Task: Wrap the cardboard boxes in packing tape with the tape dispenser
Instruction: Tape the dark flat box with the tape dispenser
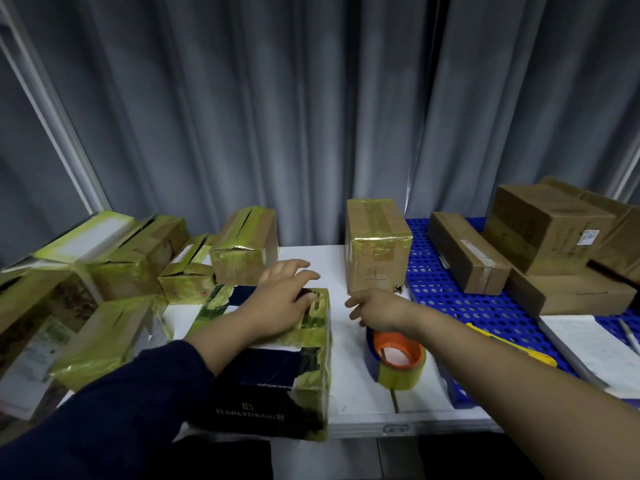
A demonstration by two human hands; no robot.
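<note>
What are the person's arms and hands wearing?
The left arm wears a dark navy long sleeve ending mid-forearm; the left hand is bare. The right arm shows no sleeve; the right hand is ungloved. No watch or rings visible.

cam: 1 view, head-worn, wide-angle | we look fwd + down across table (349, 386) to curtain (311, 116) | close range: left hand (280, 306), right hand (377, 308) mid-frame, arms enter from btm corners

Right forearm (460, 341) covers part of tape dispenser (401, 355)
Leftmost box (31, 317) and a black object (614, 273) run off the edges.
</note>
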